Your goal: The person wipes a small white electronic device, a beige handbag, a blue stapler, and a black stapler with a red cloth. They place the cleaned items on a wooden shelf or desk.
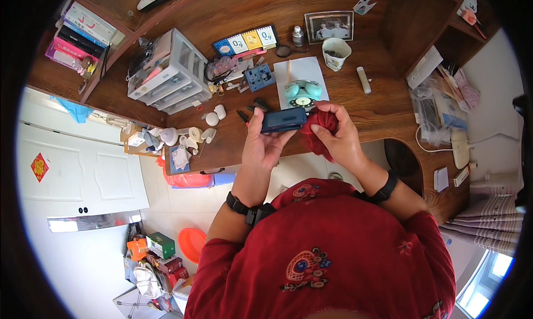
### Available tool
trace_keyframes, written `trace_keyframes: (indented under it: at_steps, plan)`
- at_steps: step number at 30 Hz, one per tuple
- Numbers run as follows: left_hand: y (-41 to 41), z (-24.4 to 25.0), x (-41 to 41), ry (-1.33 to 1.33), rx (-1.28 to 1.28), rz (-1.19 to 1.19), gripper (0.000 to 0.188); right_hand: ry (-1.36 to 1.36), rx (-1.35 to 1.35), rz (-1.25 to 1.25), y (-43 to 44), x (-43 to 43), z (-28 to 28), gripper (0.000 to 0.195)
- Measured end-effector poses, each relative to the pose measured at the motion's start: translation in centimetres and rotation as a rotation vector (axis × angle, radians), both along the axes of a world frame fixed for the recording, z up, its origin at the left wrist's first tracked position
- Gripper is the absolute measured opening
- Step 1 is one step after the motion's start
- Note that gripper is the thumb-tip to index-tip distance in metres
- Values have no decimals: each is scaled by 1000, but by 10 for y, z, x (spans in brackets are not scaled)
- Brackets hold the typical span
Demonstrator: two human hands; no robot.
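Observation:
My left hand (266,146) grips a dark blue stapler (284,120) from below, thumb at its left end. Bunched in my right hand (339,131) is a red cloth (320,129), pressed close to the stapler's right end. Both hands are raised at the front edge of the wooden desk (233,150). Just beyond them, a teal twin-bell alarm clock (303,93) stands on a sheet of white paper (308,67); the stapler and cloth partly cover its lower part. Dark tools (260,105), not clearly made out, lie left of the clock.
White plastic drawers (175,75) stand at the back left. Near the clock are a blue case (259,77), a paper cup (335,53) and a glue stick (363,80). Small white items (189,138) crowd the left corner. Plastic-wrapped things (437,106) and a power strip (460,148) sit at right.

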State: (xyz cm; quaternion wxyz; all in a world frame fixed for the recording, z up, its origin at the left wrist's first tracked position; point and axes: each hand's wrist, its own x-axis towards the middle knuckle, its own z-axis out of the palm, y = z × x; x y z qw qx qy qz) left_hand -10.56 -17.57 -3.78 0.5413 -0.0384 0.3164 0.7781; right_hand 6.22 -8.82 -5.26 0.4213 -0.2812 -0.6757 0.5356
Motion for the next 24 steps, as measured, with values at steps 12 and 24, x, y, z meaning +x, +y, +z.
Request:
trace_keyframes:
  at_steps: [12, 24]
  plan:
    - [-21, -15, 11, 181, -63, -239, 48, 235, -232, 29, 19, -12, 11, 37]
    - [-16, -6, 18, 191, 67, -251, 48, -125, 375, -76, 4, -15, 14, 25]
